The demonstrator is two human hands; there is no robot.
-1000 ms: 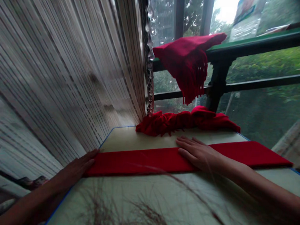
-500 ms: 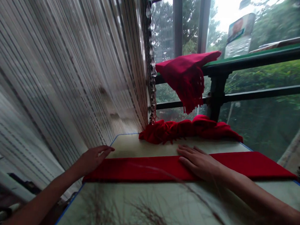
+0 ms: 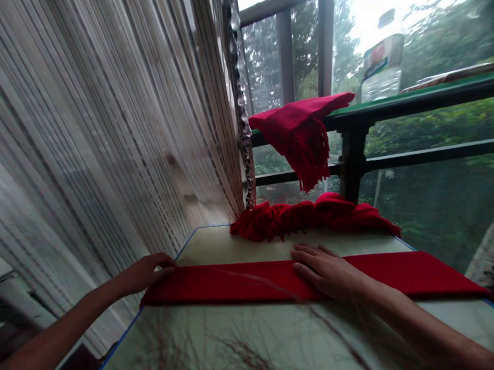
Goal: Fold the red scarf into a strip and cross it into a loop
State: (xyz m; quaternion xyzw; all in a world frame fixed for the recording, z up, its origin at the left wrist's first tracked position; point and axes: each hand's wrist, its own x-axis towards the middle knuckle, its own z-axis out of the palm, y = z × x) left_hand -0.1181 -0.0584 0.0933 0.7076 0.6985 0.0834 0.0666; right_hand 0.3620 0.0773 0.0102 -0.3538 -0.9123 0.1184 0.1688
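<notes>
A long red scarf, folded into a flat band, lies across the pale table. My left hand is at the band's left end, by the table's edge. Its fingers are bent, and thumb and forefinger close together on the cloth's far corner. My right hand rests flat on the middle of the band, fingers stretched out and palm down. Behind the band, a crumpled red scarf with fringes is heaped along the far side of the table.
Another fringed red scarf hangs over the green railing by the window. A plastic bottle stands on that rail. A striped string curtain fills the left side. The pale tabletop has a blue edge. Blurred hair strands cross the foreground.
My left hand has moved down and slightly left, its fingers curling onto the end of the folded scarf. My right hand stays in place. The camera view has shifted slightly.
</notes>
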